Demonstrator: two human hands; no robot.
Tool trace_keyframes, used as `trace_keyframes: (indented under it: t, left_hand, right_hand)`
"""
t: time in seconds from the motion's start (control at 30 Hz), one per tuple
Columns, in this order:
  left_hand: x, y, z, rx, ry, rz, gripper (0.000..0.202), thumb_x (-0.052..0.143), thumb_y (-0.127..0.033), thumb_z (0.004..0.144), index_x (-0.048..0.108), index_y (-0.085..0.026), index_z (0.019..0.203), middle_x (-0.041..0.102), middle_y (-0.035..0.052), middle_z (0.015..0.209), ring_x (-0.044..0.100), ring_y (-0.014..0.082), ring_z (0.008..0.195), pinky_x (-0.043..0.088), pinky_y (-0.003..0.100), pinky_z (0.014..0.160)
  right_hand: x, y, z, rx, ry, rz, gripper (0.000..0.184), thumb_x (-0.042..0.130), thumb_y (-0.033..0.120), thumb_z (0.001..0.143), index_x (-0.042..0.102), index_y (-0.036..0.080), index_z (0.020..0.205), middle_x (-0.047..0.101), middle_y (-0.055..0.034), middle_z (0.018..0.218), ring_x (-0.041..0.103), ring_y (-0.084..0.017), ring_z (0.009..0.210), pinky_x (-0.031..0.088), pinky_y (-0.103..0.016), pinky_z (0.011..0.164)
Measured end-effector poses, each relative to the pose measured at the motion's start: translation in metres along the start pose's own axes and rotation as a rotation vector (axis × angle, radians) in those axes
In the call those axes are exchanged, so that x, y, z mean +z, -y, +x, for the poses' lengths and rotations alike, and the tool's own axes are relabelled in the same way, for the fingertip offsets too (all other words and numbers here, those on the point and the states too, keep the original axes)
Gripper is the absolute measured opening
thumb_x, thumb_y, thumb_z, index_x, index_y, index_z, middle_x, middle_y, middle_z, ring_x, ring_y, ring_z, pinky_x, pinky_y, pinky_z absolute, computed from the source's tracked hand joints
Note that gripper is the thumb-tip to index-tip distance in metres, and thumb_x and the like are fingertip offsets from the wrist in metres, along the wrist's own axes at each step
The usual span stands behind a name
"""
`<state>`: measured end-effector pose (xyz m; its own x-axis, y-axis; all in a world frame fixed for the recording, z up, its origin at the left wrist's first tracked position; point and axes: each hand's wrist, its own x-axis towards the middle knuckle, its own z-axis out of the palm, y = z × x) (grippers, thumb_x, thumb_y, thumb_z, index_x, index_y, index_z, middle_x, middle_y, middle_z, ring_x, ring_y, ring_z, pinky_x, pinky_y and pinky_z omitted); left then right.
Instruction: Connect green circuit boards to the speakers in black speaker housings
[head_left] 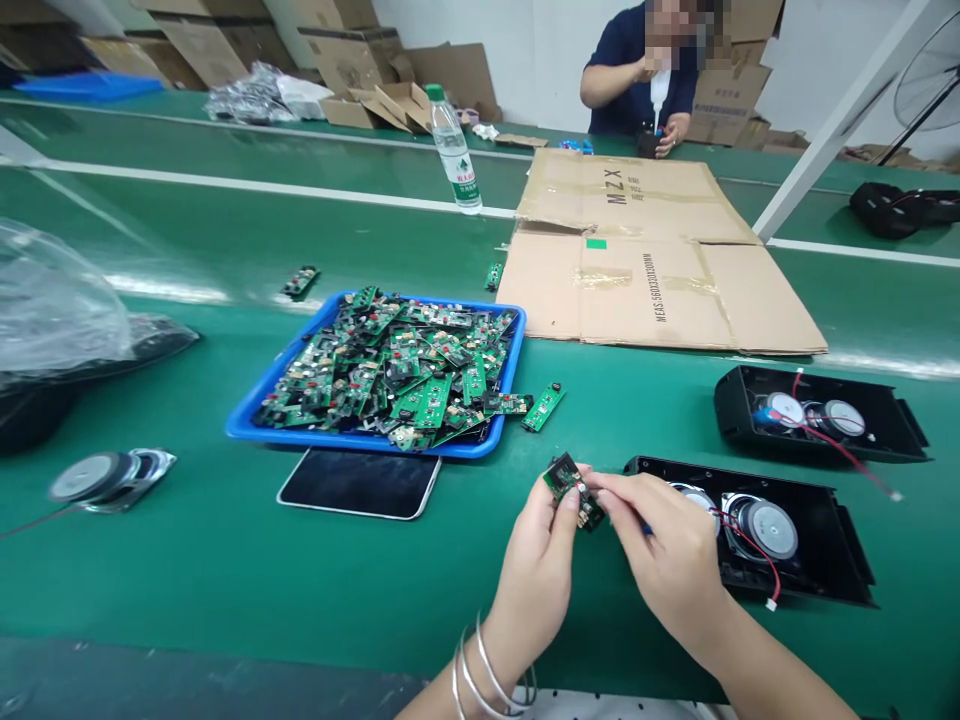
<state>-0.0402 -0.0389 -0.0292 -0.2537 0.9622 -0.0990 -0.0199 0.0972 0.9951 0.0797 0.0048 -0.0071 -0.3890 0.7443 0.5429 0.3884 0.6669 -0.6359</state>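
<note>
My left hand (541, 560) pinches a small green circuit board (571, 486) just above the green table. My right hand (664, 555) is closed at the board's right end, its fingertips pressed on a connector there, with red and blue wires running under the hand. Those wires lead to a black speaker housing (817, 545) with two round speakers, lying right of my hands. A blue tray (259, 385) heaped with several green circuit boards sits ahead and to the left. A dark phone (360, 483) lies in front of the tray.
A second black speaker housing (885, 425) lies further right. Flattened cardboard (645, 270) and a water bottle (455, 150) are beyond the tray. A loose speaker (105, 478) and plastic bag (52, 300) are at left. A person in dark blue works across the belt.
</note>
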Motion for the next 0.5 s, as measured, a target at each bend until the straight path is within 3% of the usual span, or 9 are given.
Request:
trace_keyframes:
  t: [0.1,0.17,0.37,0.5]
  left_hand:
    - [-0.003,0.004,0.002,-0.133,0.028,-0.189,0.032,0.047,-0.036,0.092,0.059,-0.016,0.115,0.068,0.0135,0.111,0.067,0.0256,0.099,0.058,0.036,0.078]
    - [-0.004,0.003,0.000,-0.108,0.001,-0.150,0.032,0.048,-0.034,0.092,0.059,-0.016,0.116,0.067,0.0133,0.114,0.065,0.0257,0.104,0.057,0.035,0.082]
    - [0.000,-0.006,-0.008,0.287,-0.081,0.266,0.029,0.041,-0.018,0.094,0.060,-0.018,0.115,0.070,0.0083,0.112,0.065,0.0188,0.106,0.055,0.029,0.091]
    - [0.002,-0.003,-0.009,0.440,-0.106,0.423,0.031,0.040,-0.012,0.093,0.057,-0.017,0.119,0.070,0.0088,0.113,0.066,0.0186,0.105,0.056,0.030,0.089]
  right_hand:
    - [-0.003,-0.001,0.001,0.092,0.030,0.004,0.021,0.045,0.012,0.093,0.064,0.018,0.098,0.068,-0.0040,0.083,0.063,-0.015,0.075,0.052,-0.027,0.067]
    - [-0.002,-0.001,0.001,0.099,0.063,-0.002,0.020,0.044,0.013,0.093,0.063,0.017,0.097,0.066,-0.0047,0.083,0.062,-0.016,0.075,0.052,-0.028,0.067]
    - [0.000,0.003,0.001,0.033,0.067,0.044,0.015,0.047,0.012,0.093,0.061,0.017,0.094,0.064,-0.0044,0.084,0.061,-0.014,0.075,0.052,-0.026,0.068]
    - [-0.001,0.005,0.003,0.030,0.012,0.081,0.013,0.049,0.015,0.093,0.062,0.018,0.091,0.064,-0.0031,0.079,0.062,-0.013,0.070,0.053,-0.024,0.063]
